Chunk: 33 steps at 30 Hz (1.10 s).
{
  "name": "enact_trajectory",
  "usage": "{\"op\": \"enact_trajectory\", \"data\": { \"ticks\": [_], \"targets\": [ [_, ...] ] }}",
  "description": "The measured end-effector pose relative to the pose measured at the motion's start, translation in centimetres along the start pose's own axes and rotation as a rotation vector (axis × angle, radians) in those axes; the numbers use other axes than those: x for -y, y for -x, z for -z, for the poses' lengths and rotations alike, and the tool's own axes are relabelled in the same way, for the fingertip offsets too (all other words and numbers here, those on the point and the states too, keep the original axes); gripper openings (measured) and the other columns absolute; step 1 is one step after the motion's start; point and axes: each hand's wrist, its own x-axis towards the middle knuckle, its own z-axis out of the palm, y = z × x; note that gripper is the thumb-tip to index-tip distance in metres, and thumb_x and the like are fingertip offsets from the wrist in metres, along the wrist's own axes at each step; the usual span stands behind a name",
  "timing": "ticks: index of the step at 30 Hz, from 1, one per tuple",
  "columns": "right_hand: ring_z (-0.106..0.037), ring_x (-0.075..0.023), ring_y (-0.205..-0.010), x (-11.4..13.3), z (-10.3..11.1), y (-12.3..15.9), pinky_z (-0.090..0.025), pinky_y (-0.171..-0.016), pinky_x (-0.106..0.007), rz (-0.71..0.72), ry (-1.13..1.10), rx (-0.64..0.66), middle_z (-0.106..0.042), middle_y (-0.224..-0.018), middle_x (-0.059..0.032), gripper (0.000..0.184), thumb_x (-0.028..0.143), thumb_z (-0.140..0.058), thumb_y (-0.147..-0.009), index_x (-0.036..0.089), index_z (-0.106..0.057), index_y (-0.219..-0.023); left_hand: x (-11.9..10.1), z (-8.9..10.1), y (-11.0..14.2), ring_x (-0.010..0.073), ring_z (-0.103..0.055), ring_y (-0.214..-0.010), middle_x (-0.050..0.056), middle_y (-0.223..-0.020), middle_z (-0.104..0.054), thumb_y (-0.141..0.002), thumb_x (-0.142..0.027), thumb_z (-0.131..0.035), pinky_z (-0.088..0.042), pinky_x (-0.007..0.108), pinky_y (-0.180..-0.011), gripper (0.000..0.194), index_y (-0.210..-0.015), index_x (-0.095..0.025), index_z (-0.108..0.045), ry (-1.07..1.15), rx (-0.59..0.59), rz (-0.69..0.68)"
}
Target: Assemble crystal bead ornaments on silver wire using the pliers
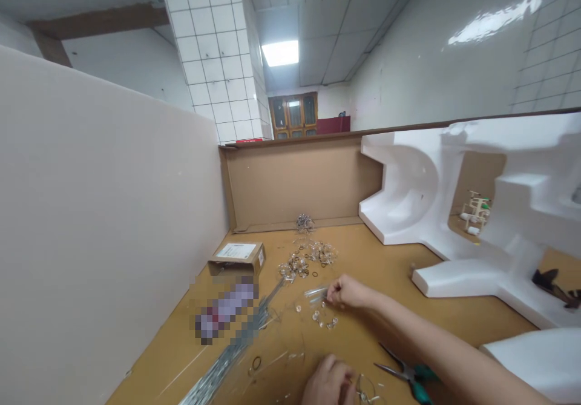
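Note:
My right hand [347, 292] reaches in over the brown work surface, its fingers pinched together at the end of some clear, narrow tube-like pieces [316, 295]. What lies between those fingertips is too small to tell. Close below it are several clear round crystal beads [325, 319]. At the bottom edge my left hand [329, 382] has its fingers curled, partly cut off by the frame, and anything inside is hidden. Clear beads with wire rings [365, 390] lie just to its right. Green-handled pliers [411, 376], jaws apart, rest beneath my right forearm.
A bundle of thin silvery wires [231, 356] runs diagonally on the left. Farther back are heaps of clear beads and rings [295, 266] and a small cardboard box [238, 256]. White moulded foam [408, 193] stands at right; a tall white panel [109, 229] rises at left.

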Motion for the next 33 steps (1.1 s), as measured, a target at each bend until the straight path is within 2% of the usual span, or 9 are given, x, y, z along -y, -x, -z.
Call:
{"op": "enact_trajectory", "data": {
  "ticks": [4, 7, 11, 13, 18, 20, 23, 27, 33],
  "targets": [
    [-0.057, -0.0157, -0.084, 0.1, 0.5, 3.1, -0.049, -0.069, -0.034, 0.025, -0.120, 0.099, -0.056, -0.104, -0.0058, 0.027, 0.030, -0.050, -0.085, 0.015, -0.052, -0.107, -1.4, 3.3, -0.1, 0.0177, -0.056, -0.081, 0.008, -0.086, -0.060, -0.083, -0.014, -0.033, -0.043, 0.026, -0.073, 0.029, -0.090, -0.017, -0.061, -0.075, -0.120, -0.036],
    [-0.058, -0.0142, -0.077, 0.8, 1.4, 5.4, -0.049, -0.065, -0.031, 0.038, -0.138, 0.079, -0.059, -0.094, -0.0030, 0.024, 0.032, -0.050, -0.084, 0.013, -0.056, -0.098, -2.8, 5.1, -1.5, 0.0195, -0.054, -0.087, 0.008, -0.093, -0.058, -0.084, -0.014, -0.031, -0.041, 0.030, -0.077, 0.032, -0.096, -0.019, -0.060, -0.193, -0.184, -0.014],
    [-0.058, -0.0160, -0.070, 2.8, 2.5, 7.9, -0.043, -0.064, -0.028, 0.070, -0.122, -0.076, -0.063, -0.073, -0.0015, 0.008, 0.017, -0.056, -0.074, 0.014, -0.063, -0.076, -3.8, 5.4, -4.2, 0.0249, -0.052, -0.089, 0.012, -0.089, -0.059, -0.079, -0.011, -0.036, -0.038, 0.036, -0.079, 0.028, -0.082, -0.014, -0.064, -0.246, -0.084, -0.044],
    [-0.058, -0.0202, -0.073, 3.6, 2.6, 8.8, -0.040, -0.067, -0.030, 0.071, -0.129, -0.156, -0.065, -0.069, -0.0046, 0.009, 0.009, -0.056, -0.065, 0.015, -0.063, -0.066, -3.9, 5.3, -5.2, 0.0245, -0.053, -0.084, 0.011, -0.081, -0.060, -0.078, -0.010, -0.038, -0.038, 0.035, -0.077, 0.026, -0.073, -0.014, -0.064, -0.207, -0.046, -0.053],
    [-0.059, -0.0255, -0.082, 3.5, 1.9, 9.6, -0.039, -0.071, -0.033, 0.042, -0.297, -0.278, -0.065, -0.072, -0.0094, 0.008, 0.009, -0.053, -0.060, 0.015, -0.057, -0.057, -3.8, 5.7, -6.2, 0.0202, -0.054, -0.074, 0.006, -0.071, -0.059, -0.072, -0.014, -0.048, -0.039, 0.031, -0.072, 0.013, -0.063, -0.016, -0.058, 0.011, -0.010, -0.076],
    [-0.061, -0.0212, -0.071, 2.9, 1.3, 9.6, -0.042, -0.064, -0.030, 0.032, -0.441, -0.272, -0.063, -0.064, -0.0061, 0.005, 0.016, -0.052, -0.064, 0.016, -0.056, -0.061, -3.8, 5.9, -6.2, 0.0160, -0.053, -0.060, 0.002, -0.063, -0.056, -0.075, -0.022, -0.046, -0.042, 0.028, -0.061, 0.014, -0.064, -0.016, -0.054, 0.148, -0.003, -0.047],
    [-0.060, -0.0148, -0.055, 2.2, 0.5, 9.9, -0.046, -0.053, -0.026, 0.032, -0.705, -0.231, -0.059, -0.056, -0.0001, 0.014, 0.029, -0.050, -0.071, 0.016, -0.053, -0.071, -3.6, 5.7, -5.8, 0.0093, -0.042, -0.040, -0.003, -0.054, -0.049, -0.077, -0.039, -0.044, -0.040, 0.023, -0.042, 0.024, -0.068, -0.017, -0.049, 0.373, 0.018, 0.012],
    [-0.059, -0.0118, -0.052, 2.1, -0.3, 10.9, -0.049, -0.053, -0.026, 0.042, -1.000, -0.200, -0.057, -0.059, 0.0012, 0.032, 0.045, -0.057, -0.068, 0.015, -0.051, -0.074, -3.7, 4.9, -5.1, 0.0065, -0.037, -0.039, -0.005, -0.056, -0.047, -0.072, -0.052, -0.047, -0.040, 0.021, -0.038, 0.035, -0.071, -0.017, -0.048, 0.594, 0.008, 0.049],
    [-0.058, -0.0107, -0.048, 2.4, -1.3, 12.4, -0.048, -0.048, -0.025, 0.038, -1.214, -0.160, -0.060, -0.060, 0.0001, 0.041, 0.049, -0.067, -0.057, 0.014, -0.054, -0.071, -3.8, 4.1, -4.2, 0.0040, -0.035, -0.036, -0.005, -0.053, -0.049, -0.064, -0.048, -0.062, -0.038, 0.018, -0.034, 0.036, -0.068, -0.015, -0.051, 0.889, -0.014, 0.109]
  ]
}}
